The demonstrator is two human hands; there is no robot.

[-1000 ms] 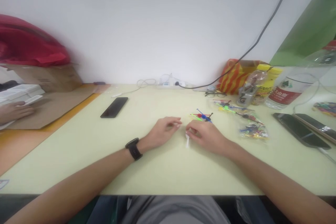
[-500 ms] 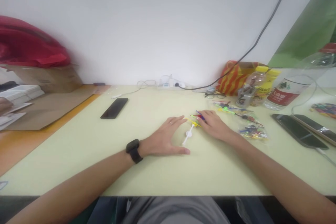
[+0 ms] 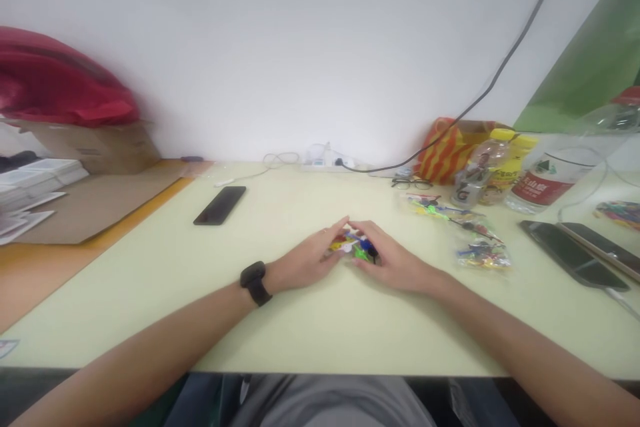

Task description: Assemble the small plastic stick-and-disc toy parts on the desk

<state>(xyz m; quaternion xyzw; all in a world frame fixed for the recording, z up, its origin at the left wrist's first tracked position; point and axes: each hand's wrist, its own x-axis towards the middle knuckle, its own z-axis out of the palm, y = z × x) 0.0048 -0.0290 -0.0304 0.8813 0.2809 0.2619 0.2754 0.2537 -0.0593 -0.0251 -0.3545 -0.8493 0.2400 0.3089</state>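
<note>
Several small coloured plastic pieces (image 3: pixel 347 247), in white, green, blue, yellow and red, are bunched in a little heap on the table. My left hand (image 3: pixel 307 259) is curved around the heap's left side, with a black watch on its wrist. From the right side my right hand (image 3: pixel 397 260) cups the same heap. The fingertips of both hands meet at the far side, and the thumbs lie at the near side with a gap between them. Pieces show between thumb and fingers of each hand; their exact kind is too small to tell, and some are partly hidden.
A black phone (image 3: pixel 220 205) lies to the left. Clear bags of coloured pieces (image 3: pixel 483 250) are at right, near eyeglasses (image 3: pixel 412 183), bottles (image 3: pixel 545 180) and an orange striped bag (image 3: pixel 435 147). Two phones (image 3: pixel 575 253) rest far right. Cardboard (image 3: pixel 95 207) lies far left.
Both hands have come together around the pieces, my right hand moving left and nearer. The pieces, spread out before with a white one sticking out, are now bunched between the hands.
</note>
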